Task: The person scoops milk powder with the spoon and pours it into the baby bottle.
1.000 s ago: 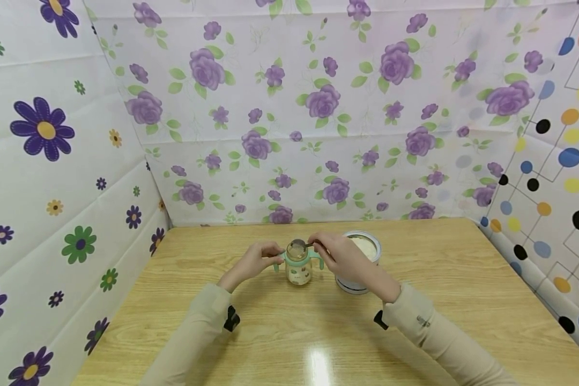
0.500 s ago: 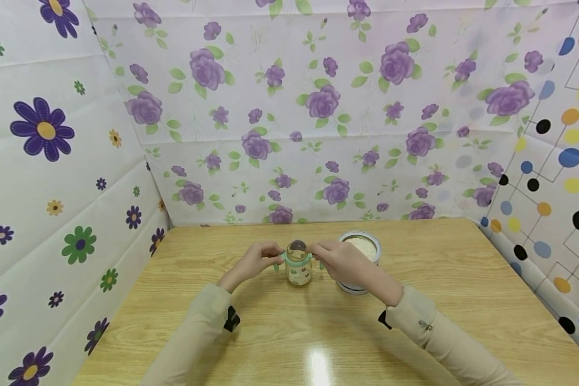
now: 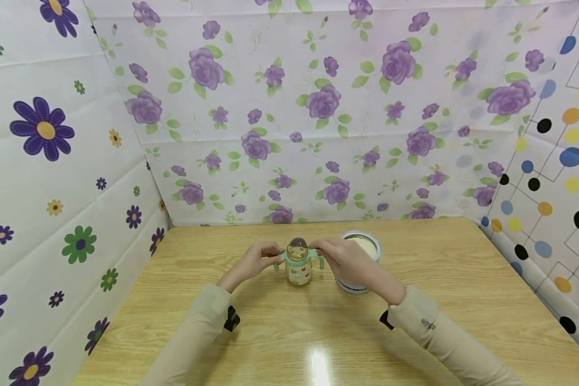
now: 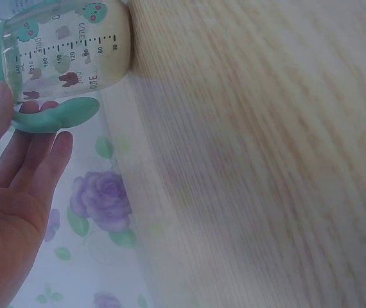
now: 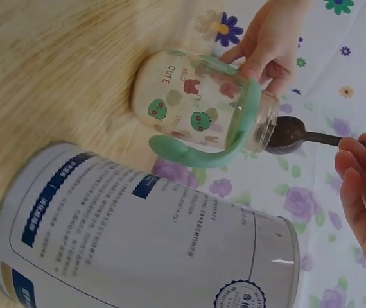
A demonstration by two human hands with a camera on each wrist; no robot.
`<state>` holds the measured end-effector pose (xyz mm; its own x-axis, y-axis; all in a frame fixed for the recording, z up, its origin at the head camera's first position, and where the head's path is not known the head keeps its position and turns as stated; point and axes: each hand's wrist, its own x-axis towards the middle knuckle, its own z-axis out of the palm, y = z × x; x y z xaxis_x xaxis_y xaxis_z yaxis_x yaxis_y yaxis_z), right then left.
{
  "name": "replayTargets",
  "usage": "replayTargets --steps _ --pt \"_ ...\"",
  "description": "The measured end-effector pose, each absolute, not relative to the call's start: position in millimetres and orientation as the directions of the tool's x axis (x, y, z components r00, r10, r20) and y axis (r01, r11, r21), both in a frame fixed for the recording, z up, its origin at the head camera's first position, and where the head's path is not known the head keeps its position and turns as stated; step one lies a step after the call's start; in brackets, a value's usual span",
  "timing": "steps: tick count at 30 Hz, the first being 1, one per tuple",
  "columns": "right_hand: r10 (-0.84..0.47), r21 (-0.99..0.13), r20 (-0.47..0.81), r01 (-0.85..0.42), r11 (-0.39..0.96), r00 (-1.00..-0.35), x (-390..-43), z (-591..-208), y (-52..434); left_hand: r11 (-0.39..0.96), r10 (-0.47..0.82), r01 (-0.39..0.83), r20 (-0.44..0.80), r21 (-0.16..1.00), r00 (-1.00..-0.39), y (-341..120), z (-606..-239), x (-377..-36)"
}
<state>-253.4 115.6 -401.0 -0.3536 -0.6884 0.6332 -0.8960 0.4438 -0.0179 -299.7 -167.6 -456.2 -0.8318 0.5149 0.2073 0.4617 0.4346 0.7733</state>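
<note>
Baby bottle (image 3: pixel 298 266): a clear bottle with a green collar and two green handles, standing upright near the middle of the tabletop (image 3: pixel 463 300), its mouth uncovered. We see the left hand (image 3: pixel 253 261) gripping the bottle's left handle, thumb and fingers round the green loop. The right hand (image 3: pixel 344 259) pinches the stem of a spoon (image 5: pixel 290 135), whose bowl lies turned over right at the bottle's mouth. We judge the step in hand to be tipping a scoop of powder into the bottle; the next move calls for a steady bottle and a clean lift of the spoon clear of the rim. Just beside the bottle, to its right and partly behind the right hand, stands an open tin (image 3: pixel 364 252) of pale powder. It sits close to the right wrist and could be knocked. Flowered cloth (image 3: pixel 289 107) walls the tabletop on three sides.
</note>
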Motion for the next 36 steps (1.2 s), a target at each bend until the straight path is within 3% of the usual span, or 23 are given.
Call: replayTargets --steps 4,7,18,29,36 --pt "-0.579 -0.239 0.675 -0.878 0.414 -0.457 -255.3 -400.7 116.8 0.447 0.515 0.455 0.194 0.77 -0.835 -167.7 -455.8 -300.1" --pt "-0.526 -0.327 0.688 -0.861 0.389 -0.499 -256.8 -400.4 118.1 0.454 0.515 0.456 0.192 0.766 -0.835 -167.4 -454.9 -299.9" --pt "-0.446 -0.425 0.694 -0.821 0.38 -0.565 -257.9 -404.3 122.3 0.446 0.527 0.477 0.208 0.757 -0.824 -167.3 -455.5 -299.9" --pt "-0.361 -0.466 0.721 -0.799 0.38 -0.592 -257.9 -404.9 124.5 0.446 0.511 0.465 0.209 0.765 -0.834 -166.6 -456.4 -301.6" --pt "-0.283 -0.518 0.732 -0.776 0.361 -0.62 -258.3 -406.1 128.5 0.451 0.525 0.465 0.195 0.762 -0.828 -162.6 -438.1 -285.5"
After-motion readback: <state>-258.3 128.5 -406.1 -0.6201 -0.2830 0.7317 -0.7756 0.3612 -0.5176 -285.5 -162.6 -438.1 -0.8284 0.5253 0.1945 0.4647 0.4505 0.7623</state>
